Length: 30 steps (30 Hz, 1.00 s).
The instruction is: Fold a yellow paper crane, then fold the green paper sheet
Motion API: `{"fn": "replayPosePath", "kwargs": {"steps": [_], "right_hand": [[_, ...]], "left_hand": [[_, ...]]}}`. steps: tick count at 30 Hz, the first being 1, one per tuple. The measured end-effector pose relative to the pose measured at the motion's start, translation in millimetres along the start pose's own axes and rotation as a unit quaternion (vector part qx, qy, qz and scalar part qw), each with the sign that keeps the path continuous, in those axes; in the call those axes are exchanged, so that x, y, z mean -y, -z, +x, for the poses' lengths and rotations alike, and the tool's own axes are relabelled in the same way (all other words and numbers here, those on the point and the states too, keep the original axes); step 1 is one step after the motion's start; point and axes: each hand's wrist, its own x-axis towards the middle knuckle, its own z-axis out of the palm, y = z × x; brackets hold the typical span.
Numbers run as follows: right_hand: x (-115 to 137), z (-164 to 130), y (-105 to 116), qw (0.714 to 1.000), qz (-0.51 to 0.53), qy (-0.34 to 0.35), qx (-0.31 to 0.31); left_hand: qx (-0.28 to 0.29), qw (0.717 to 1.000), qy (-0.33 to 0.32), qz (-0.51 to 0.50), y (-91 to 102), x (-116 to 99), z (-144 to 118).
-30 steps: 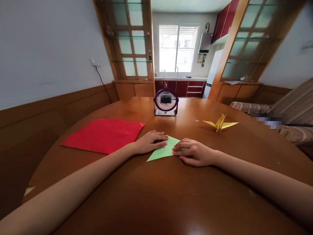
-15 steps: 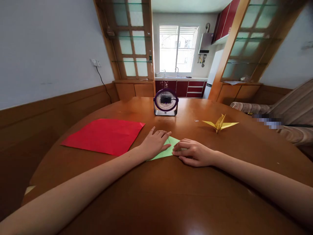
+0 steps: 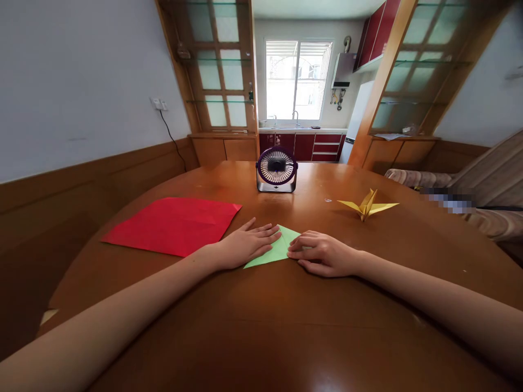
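A folded piece of green paper lies flat on the table in front of me, with a crease line near its upper corner. Across its left side rests my left hand, palm down with the fingers stretched out. My right hand is at the paper's right corner, its fingers curled and the tips closed on that edge. The fingers cover part of that corner.
Left of the hands lies a red paper sheet. A yellow origami crane stands at the right. At the table's far side is a small purple fan. A striped chair is beyond the right edge.
My left hand has slid left and its fingers have straightened, so more of the green paper shows. The right hand has stayed at the paper's right corner.
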Motion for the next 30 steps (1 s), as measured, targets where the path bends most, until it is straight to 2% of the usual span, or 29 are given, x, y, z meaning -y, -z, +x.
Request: {"fn": "replayPosePath", "kwargs": {"steps": [6,12,20,30], "right_hand": [[0,0,1,1.0,0.001,-0.001,0.001],[-1,-1,0,1.0,0.004,-0.004,0.005],[-3,-2,-1,1.0,0.014,-0.008,0.007],[-2,-2,1,1.0,0.015,-0.011,0.006]], "left_hand": [[0.028,0.99,-0.071,-0.121,13.2,2,-12],[0.037,0.972,-0.07,-0.222,21.8,4,-16],[0.038,0.94,-0.06,-0.334,18.5,17,-18],[0.012,0.912,-0.075,-0.402,10.6,24,-24]]}}
